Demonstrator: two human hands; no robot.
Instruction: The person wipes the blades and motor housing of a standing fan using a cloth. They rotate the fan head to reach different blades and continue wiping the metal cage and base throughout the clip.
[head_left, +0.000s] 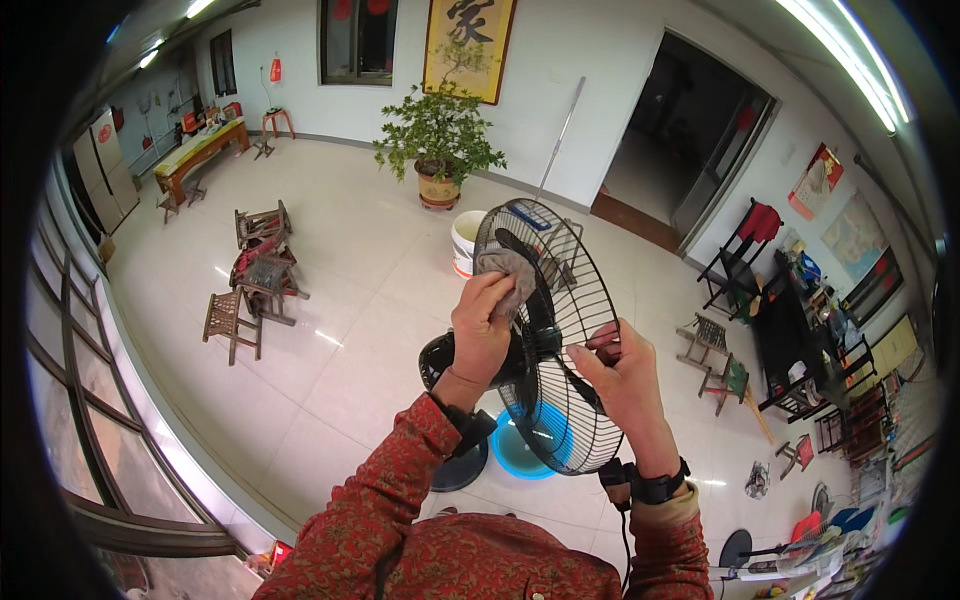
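Note:
Before me stands a black pedestal fan whose wire guard (581, 300) faces to the right. My left hand (480, 322) pinches a grey cloth (508, 276) against the rear side of the guard, near its upper left. On the right, my right hand (619, 367) grips the guard's outer wires with thumb and fingers. Behind the wires show dark fan blades (536, 300) and the black motor housing (439, 352). The round fan base (459, 469) rests on the floor, partly hidden by my left forearm. Beside it sits a blue basin (517, 454) holding water, partly behind the guard.
A white bucket (465, 244) stands behind the fan, near a potted plant (441, 161). A mop handle (561, 139) leans on the wall. Several folding stools (262, 274) cluster at left. A black table (787, 345) with clutter stands at right, beside a doorway (675, 135).

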